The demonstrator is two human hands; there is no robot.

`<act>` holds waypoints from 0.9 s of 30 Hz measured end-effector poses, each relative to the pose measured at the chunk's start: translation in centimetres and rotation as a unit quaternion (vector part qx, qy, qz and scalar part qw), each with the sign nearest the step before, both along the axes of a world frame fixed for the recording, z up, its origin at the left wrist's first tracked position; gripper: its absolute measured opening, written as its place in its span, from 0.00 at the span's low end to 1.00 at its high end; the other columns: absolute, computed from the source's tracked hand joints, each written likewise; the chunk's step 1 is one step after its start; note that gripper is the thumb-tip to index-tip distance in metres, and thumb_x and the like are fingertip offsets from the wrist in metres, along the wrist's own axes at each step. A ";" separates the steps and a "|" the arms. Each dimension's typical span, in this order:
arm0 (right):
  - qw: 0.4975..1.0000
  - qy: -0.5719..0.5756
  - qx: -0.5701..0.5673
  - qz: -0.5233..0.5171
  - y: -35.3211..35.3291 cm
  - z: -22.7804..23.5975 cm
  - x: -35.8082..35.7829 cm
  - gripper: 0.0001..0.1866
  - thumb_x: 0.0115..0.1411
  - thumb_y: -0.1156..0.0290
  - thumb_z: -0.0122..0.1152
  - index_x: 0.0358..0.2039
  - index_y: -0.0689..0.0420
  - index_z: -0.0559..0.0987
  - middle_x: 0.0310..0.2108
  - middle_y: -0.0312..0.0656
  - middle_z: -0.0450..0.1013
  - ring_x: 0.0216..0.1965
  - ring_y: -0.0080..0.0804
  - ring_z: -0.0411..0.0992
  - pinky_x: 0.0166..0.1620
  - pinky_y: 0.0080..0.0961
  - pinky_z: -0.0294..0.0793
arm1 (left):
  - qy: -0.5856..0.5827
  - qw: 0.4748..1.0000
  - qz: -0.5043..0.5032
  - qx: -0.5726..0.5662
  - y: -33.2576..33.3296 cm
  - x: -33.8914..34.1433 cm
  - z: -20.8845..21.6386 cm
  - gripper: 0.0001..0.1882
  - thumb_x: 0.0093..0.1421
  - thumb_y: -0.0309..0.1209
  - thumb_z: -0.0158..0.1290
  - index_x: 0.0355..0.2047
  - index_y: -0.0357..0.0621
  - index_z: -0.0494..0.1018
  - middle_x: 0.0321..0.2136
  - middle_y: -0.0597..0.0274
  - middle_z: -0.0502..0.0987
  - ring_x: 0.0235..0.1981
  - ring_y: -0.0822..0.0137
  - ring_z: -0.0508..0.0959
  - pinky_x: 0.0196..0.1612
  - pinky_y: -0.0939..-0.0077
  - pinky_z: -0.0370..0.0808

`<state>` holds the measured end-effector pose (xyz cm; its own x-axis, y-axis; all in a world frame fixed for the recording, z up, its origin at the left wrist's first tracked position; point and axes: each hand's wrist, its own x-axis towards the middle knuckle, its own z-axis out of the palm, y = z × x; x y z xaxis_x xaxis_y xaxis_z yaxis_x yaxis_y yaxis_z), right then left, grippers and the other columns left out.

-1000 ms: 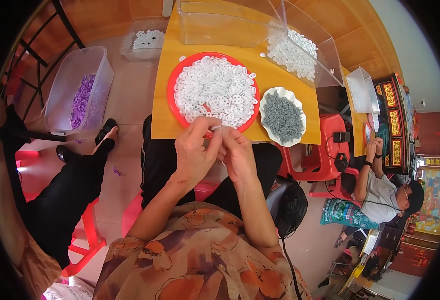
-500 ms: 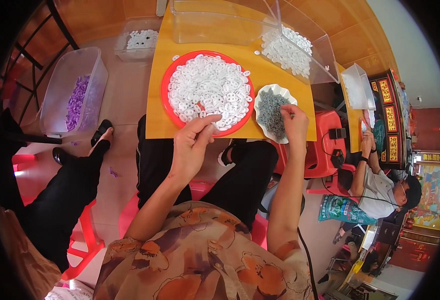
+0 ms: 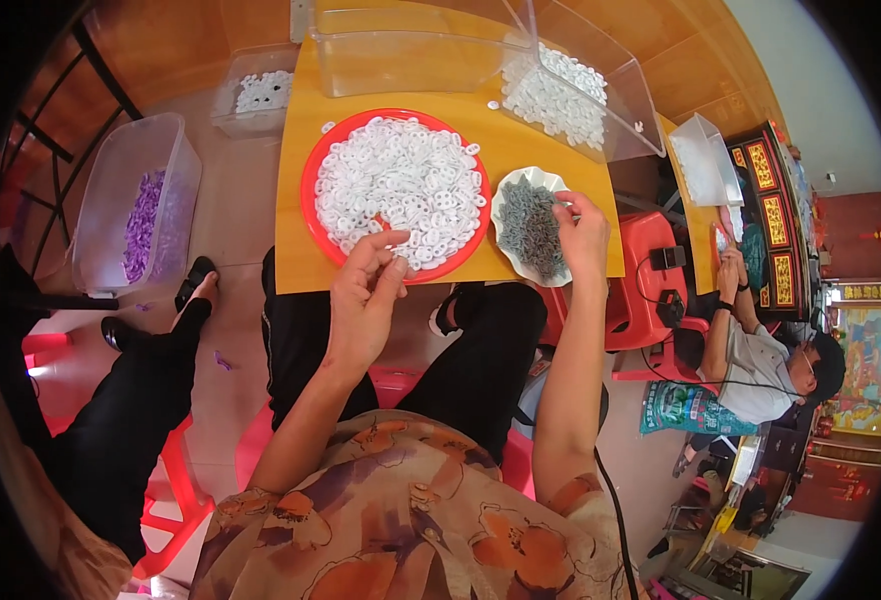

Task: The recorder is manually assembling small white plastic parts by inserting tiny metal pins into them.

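Observation:
A round red tray lies on the yellow table, heaped with small white oval plastic pieces that have two holes each. At its near rim is my left hand, with thumb and forefinger pinched beside the heap. Whatever sits between those fingertips is too small to make out. To the tray's right stands a white scalloped dish full of tiny grey pieces. My right hand is over the dish's right edge, fingers pinched close to the grey pile; what they hold is hidden.
Clear plastic bins stand along the table's back, one with white pieces. On the floor at left is a bin of purple pieces, near a seated person's leg. Red stools stand at right; another person works farther off.
The view has shifted a little, moving the table leftward in it. My left hand has moved slightly left along the tray's near rim. My right fingertips are a bit farther up the dish's right side.

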<state>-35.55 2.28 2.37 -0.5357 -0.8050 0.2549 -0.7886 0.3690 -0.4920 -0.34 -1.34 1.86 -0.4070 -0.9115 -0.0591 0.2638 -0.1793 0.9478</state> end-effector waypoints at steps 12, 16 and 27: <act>0.994 0.043 0.037 0.094 -1.9 -1.0 6.2 0.07 0.56 0.72 0.73 0.36 0.59 0.86 0.33 0.47 0.77 0.34 0.46 0.78 0.40 0.40 0.77 | -0.001 0.999 -0.014 0.030 0.2 -0.3 -0.1 0.10 0.72 0.26 0.52 0.51 0.38 0.76 0.34 0.67 0.80 0.31 0.80 0.73 0.38 0.83 0.71; 0.994 0.078 0.049 0.062 -2.2 -1.5 6.3 0.04 0.58 0.75 0.69 0.35 0.59 0.85 0.35 0.49 0.78 0.37 0.53 0.78 0.43 0.45 0.77 | -0.002 0.999 -0.010 0.033 0.2 0.0 0.1 0.10 0.72 0.25 0.52 0.51 0.39 0.77 0.34 0.67 0.80 0.31 0.80 0.73 0.38 0.83 0.71; 0.994 0.091 0.064 -0.007 -2.3 0.1 6.4 0.05 0.59 0.71 0.70 0.35 0.57 0.86 0.37 0.49 0.79 0.40 0.52 0.79 0.44 0.46 0.76 | -0.012 0.999 -0.004 0.038 -0.1 0.2 0.3 0.10 0.73 0.25 0.51 0.51 0.39 0.78 0.35 0.69 0.79 0.31 0.80 0.71 0.38 0.83 0.71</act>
<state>-29.17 0.00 2.49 -0.5022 -0.8296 0.2441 -0.8543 0.4320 -0.2891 -0.11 -1.41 2.14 -0.4110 -0.9013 -0.1371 0.2397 -0.2520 0.9376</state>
